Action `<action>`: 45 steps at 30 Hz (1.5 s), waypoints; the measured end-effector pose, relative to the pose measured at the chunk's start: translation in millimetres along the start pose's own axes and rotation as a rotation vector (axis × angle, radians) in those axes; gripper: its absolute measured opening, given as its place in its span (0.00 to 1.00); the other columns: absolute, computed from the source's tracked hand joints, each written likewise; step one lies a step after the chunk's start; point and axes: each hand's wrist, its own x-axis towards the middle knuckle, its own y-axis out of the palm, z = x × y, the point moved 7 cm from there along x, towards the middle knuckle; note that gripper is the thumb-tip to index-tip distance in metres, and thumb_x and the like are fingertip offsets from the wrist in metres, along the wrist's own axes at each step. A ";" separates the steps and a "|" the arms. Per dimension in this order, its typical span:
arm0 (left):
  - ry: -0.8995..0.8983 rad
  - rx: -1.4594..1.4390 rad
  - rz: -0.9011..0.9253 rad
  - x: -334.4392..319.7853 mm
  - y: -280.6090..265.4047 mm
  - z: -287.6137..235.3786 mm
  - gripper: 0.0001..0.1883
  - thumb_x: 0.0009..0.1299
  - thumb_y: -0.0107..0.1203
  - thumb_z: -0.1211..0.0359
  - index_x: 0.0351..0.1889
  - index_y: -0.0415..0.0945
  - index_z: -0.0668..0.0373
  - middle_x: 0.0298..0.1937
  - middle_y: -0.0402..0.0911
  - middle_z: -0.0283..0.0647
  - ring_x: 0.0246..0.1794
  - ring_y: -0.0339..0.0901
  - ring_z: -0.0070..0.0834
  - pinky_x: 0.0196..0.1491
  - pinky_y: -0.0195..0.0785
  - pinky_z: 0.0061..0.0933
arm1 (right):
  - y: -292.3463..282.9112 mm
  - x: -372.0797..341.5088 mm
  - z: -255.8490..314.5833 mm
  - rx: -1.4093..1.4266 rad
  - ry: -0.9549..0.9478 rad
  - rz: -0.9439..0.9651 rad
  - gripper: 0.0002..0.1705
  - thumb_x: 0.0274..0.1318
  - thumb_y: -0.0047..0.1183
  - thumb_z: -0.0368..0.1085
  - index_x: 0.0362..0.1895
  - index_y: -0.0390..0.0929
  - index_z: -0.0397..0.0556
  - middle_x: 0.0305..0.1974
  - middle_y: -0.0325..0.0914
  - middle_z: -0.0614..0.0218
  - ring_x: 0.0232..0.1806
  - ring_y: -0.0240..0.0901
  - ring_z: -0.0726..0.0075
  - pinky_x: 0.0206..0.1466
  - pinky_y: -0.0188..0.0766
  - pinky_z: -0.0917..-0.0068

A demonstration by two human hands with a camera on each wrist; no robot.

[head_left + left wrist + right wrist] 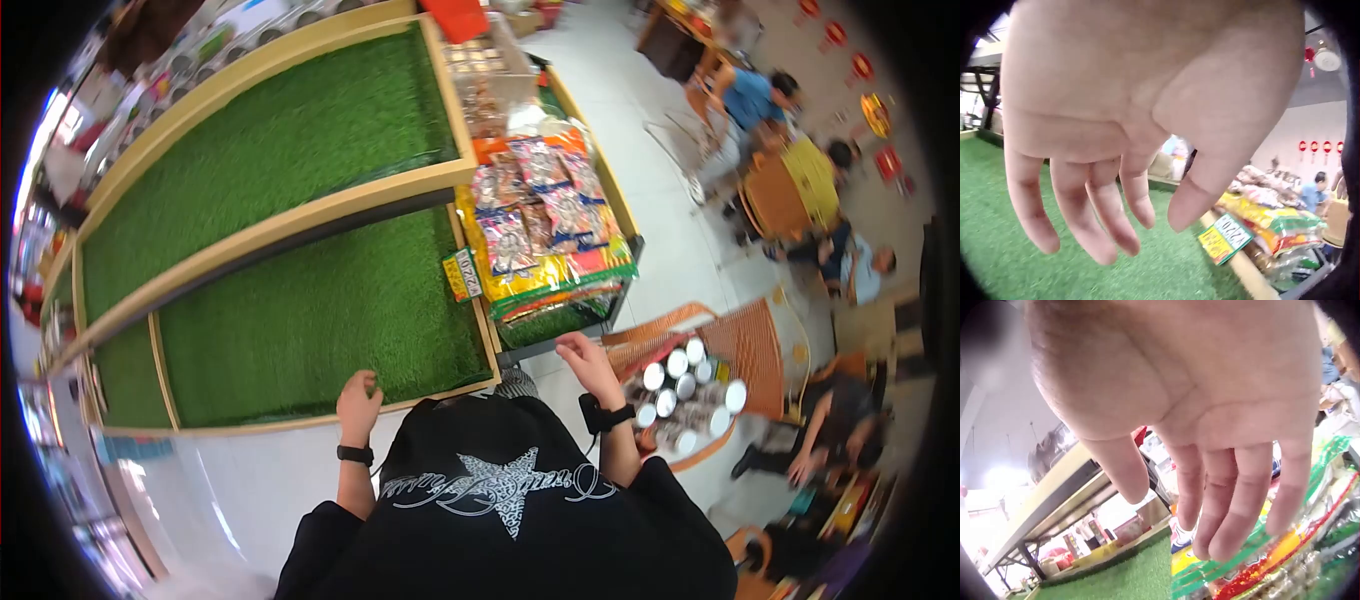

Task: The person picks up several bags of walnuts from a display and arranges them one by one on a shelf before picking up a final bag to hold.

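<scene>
My left hand (359, 407) hovers above the front edge of the lower shelf, which is lined with green artificial turf (300, 310). Its fingers (1094, 231) bend loosely and hold nothing. Off to the right, my right hand (590, 366) hangs in front of the stacked snack packets (545, 200), likewise holding nothing. In the right wrist view its relaxed fingers (1235, 531) overlap a green and yellow plastic package (1210, 575). A yellow and green price sign (462, 274) is fixed at the shelf's right edge, beside the packets.
A raised upper shelf (290, 130) with turf and a wooden rim spans the back left. At the right, an orange wicker basket (755, 350) carries several white-lidded jars (680, 390). People sit at the far right, near a yellow-backed chair (805, 185).
</scene>
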 end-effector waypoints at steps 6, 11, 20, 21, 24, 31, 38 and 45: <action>-0.506 -0.208 -0.122 -87.1 96.9 100.6 0.10 0.56 0.50 0.68 0.35 0.77 0.56 0.31 0.80 0.44 0.34 0.77 0.39 0.37 0.69 0.35 | -12.8 98.6 -54.3 -0.198 -0.018 0.174 0.16 0.51 0.52 0.42 0.39 0.75 0.43 0.27 0.77 0.58 0.30 0.75 0.61 0.36 0.68 0.71; -1.298 -1.062 0.012 -153.8 231.0 131.2 0.11 0.61 0.49 0.63 0.41 0.73 0.53 0.36 0.78 0.34 0.36 0.74 0.34 0.39 0.63 0.44 | -17.7 127.4 -45.3 -0.356 -0.064 0.268 0.17 0.50 0.52 0.43 0.38 0.75 0.43 0.28 0.77 0.56 0.31 0.75 0.55 0.35 0.68 0.67; -1.406 -1.018 -0.007 -105.6 326.5 141.6 0.17 0.65 0.44 0.62 0.51 0.69 0.55 0.45 0.76 0.41 0.37 0.75 0.36 0.38 0.62 0.43 | -23.5 126.8 -43.5 -0.361 -0.133 0.416 0.17 0.52 0.51 0.42 0.39 0.73 0.41 0.30 0.77 0.54 0.33 0.75 0.55 0.36 0.69 0.66; -1.405 -1.015 0.002 -97.9 328.3 134.3 0.17 0.65 0.44 0.62 0.51 0.69 0.55 0.45 0.76 0.41 0.37 0.75 0.36 0.38 0.62 0.43 | -26.1 126.9 -43.4 -0.376 -0.136 0.429 0.17 0.52 0.51 0.42 0.39 0.73 0.41 0.31 0.77 0.55 0.33 0.75 0.56 0.36 0.70 0.67; -1.383 -1.055 -0.046 -77.9 316.9 117.8 0.15 0.65 0.47 0.62 0.46 0.72 0.58 0.38 0.79 0.38 0.31 0.75 0.31 0.30 0.60 0.39 | -37.9 133.0 -46.7 -0.350 -0.104 0.406 0.16 0.53 0.51 0.42 0.39 0.73 0.41 0.31 0.78 0.56 0.34 0.76 0.57 0.37 0.70 0.67; -1.067 -0.712 0.187 -68.1 316.1 120.0 0.15 0.66 0.47 0.60 0.47 0.71 0.55 0.40 0.78 0.36 0.30 0.72 0.30 0.29 0.57 0.39 | -62.5 161.3 -64.3 -0.273 -0.123 0.141 0.14 0.52 0.52 0.40 0.38 0.74 0.42 0.28 0.78 0.56 0.30 0.76 0.58 0.34 0.69 0.68; -1.154 -0.799 0.046 -77.1 251.0 52.8 0.30 0.56 0.59 0.47 0.48 0.72 0.60 0.34 0.75 0.34 0.27 0.66 0.22 0.27 0.57 0.29 | -87.1 215.2 -47.2 -0.484 -0.196 -0.385 0.33 0.48 0.54 0.53 0.49 0.66 0.37 0.42 0.68 0.47 0.46 0.64 0.45 0.49 0.61 0.58; -0.955 -0.685 -0.014 -78.6 236.3 43.0 0.20 0.56 0.60 0.53 0.35 0.80 0.61 0.24 0.77 0.33 0.19 0.71 0.23 0.23 0.64 0.25 | -70.0 210.7 -34.3 -0.657 -0.187 -0.462 0.30 0.41 0.60 0.55 0.36 0.71 0.40 0.33 0.69 0.55 0.37 0.67 0.52 0.40 0.63 0.60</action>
